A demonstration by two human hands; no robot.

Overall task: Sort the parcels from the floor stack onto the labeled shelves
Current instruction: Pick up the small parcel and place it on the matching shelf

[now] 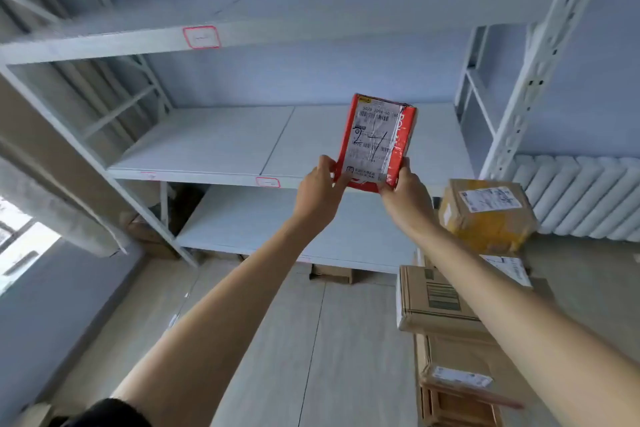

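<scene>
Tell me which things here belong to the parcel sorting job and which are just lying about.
Part of the job:
red parcel with white label, in the grip of left hand and right hand
white metal shelves with red-bordered labels
brown cardboard boxes stacked on the floor

Lying about:
white radiator
grey curtain

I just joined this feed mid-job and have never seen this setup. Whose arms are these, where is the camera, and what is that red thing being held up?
There is no machine here: a person wears one wide-angle camera on the head, looking forward and down, so the two bare arms are theirs. The left hand and right hand each grip a bottom corner of a red parcel, held upright in front of white metal shelves. Its white shipping label has "2-4" or similar handwritten on it. Small red-framed tags mark the shelf edges; their text is unreadable. Brown cardboard boxes are stacked on the floor at right.
</scene>
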